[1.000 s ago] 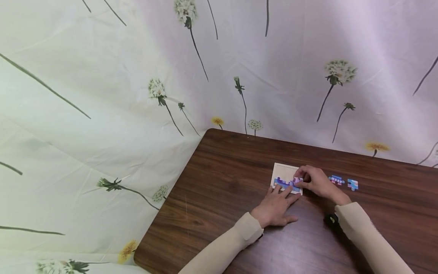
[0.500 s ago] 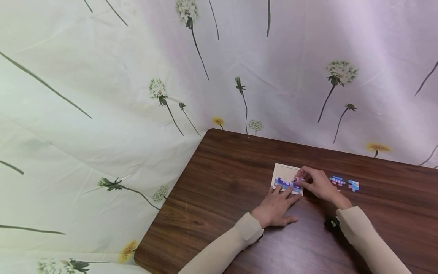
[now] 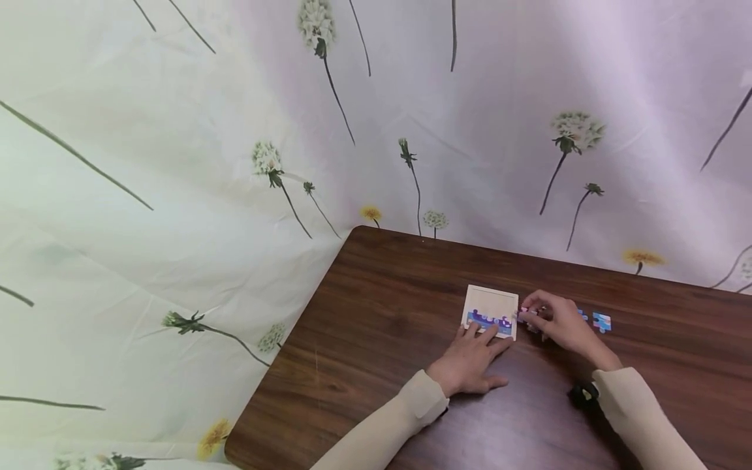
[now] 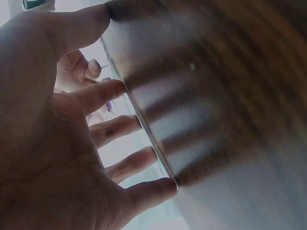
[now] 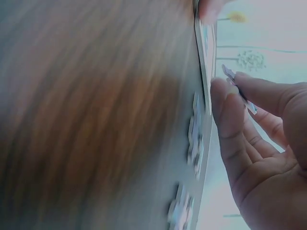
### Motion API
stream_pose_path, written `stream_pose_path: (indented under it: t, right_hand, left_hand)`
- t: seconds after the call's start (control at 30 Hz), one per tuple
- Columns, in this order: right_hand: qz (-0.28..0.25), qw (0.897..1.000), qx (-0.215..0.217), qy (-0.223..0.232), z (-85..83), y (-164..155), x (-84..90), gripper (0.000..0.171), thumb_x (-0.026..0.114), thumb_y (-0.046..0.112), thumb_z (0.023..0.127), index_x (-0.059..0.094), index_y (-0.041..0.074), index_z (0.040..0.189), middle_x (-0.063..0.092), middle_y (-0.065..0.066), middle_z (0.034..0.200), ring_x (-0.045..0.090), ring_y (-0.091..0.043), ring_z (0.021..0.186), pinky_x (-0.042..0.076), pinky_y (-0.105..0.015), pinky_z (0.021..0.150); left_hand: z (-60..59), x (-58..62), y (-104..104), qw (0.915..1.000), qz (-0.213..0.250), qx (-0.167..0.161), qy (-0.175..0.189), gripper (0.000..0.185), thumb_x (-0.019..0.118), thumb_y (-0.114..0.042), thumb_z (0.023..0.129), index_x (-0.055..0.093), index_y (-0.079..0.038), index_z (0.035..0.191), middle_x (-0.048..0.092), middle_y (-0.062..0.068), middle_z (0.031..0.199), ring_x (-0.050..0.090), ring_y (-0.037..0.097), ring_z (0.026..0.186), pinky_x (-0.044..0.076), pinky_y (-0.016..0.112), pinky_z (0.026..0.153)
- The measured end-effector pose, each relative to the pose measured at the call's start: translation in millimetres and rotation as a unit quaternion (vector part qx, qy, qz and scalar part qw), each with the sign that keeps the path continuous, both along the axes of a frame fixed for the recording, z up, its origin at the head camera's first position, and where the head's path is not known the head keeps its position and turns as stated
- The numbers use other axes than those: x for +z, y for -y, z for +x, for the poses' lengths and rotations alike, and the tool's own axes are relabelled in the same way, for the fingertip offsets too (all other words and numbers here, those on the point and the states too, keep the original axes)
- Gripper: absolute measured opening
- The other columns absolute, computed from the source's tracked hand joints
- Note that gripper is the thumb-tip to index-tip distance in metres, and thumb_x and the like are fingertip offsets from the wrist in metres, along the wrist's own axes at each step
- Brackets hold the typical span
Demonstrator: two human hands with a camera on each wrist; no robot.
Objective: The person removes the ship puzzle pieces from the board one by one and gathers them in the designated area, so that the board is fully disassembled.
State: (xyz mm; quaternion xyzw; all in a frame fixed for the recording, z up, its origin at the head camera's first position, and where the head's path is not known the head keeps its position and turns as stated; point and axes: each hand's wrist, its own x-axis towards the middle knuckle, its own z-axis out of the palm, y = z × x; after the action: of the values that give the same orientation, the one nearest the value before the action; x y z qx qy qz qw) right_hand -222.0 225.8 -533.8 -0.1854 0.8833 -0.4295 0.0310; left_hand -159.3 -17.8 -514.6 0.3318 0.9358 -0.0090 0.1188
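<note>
Wood-grained brown surface (image 3: 382, 300) carries a small square puzzle tray (image 3: 491, 299) with a pale frame, its near row filled with blue and purple pieces and the far part bare. From the head view the left hand (image 3: 470, 359) lies flat with straight, spread fingers, its fingertips on the tray's near edge, and the right hand (image 3: 558, 323) sits just beside the tray's right edge with a pink puzzle piece (image 3: 525, 315) pinched in its fingertips. The right wrist view shows what the head view cannot — the thin piece (image 5: 238, 91) is held edge-on between thumb and forefinger, lifted off the wood, tilted, its long axis running toward the tray edge. It also shows loose pieces (image 5: 195, 139) lying flat in a line on the wood; from the head only one blue loose piece (image 3: 602, 321) is plain beyond the knuckles. The left wrist view is blurred but shows four fingertips (image 4: 163, 184) set against the tray's rim — straight, gripping nothing. Behind the surface hangs a pale floral cloth (image 3: 176, 163)
</note>
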Motion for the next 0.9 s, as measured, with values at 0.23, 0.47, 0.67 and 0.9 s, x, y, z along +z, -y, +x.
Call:
stream_pose_path:
  t: [0.23,0.47,0.67,0.9]
  right_hand:
    - [0.006,1.0,-0.027,-0.012,7.2,-16.8,4.1,0.014,0.071,0.015,0.1,0.067,0.009,0.111,0.075,-0.014,0.098,0.07,-0.013,0.068,0.058,-0.032,0.053]
    - [0.018,0.998,-0.049,-0.026,12.1,-31.9,8.0,0.012,0.072,0.014,0.1,0.068,0.01,0.11,0.075,-0.013,0.091,0.07,-0.014,0.068,0.055,-0.03,0.052]
    - [0.028,0.997,-0.062,-0.023,18.3,-45.1,9.4,0.012,0.071,0.015,0.1,0.07,0.008,0.11,0.076,-0.013,0.091,0.069,-0.009,0.069,0.056,-0.03,0.055]
    - [0.037,0.996,-0.073,-0.033,27.6,-62.5,8.4,0.016,0.068,0.019,0.103,0.073,0.009,0.114,0.077,-0.012,0.092,0.067,-0.007,0.065,0.055,-0.028,0.057]
  left_hand:
    - [0.3,-2.8,-0.9,1.0,-0.007,0.0,-0.005,0.075,0.053,-0.068,0.1,0.028,-0.04,0.164,0.027,-0.005,0.173,0.035,0.028,0.155,0.036,0.05,0.125]
    - [-0.7,-5.6,-1.7,1.0,0.0,0.001,-0.003,0.075,0.053,-0.067,0.1,0.027,-0.039,0.165,0.026,-0.004,0.173,0.035,0.029,0.155,0.036,0.05,0.125]
    - [-1.6,-6.8,-3.9,1.0,0.005,0.006,-0.004,0.075,0.054,-0.066,0.1,0.028,-0.039,0.165,0.026,-0.004,0.173,0.034,0.03,0.156,0.036,0.051,0.125]
    - [2.6,-3.6,-8.5,0.9996,0.016,0.02,0.011,0.075,0.059,-0.06,0.1,0.03,-0.035,0.165,0.028,-0.001,0.172,0.033,0.03,0.156,0.034,0.058,0.124]
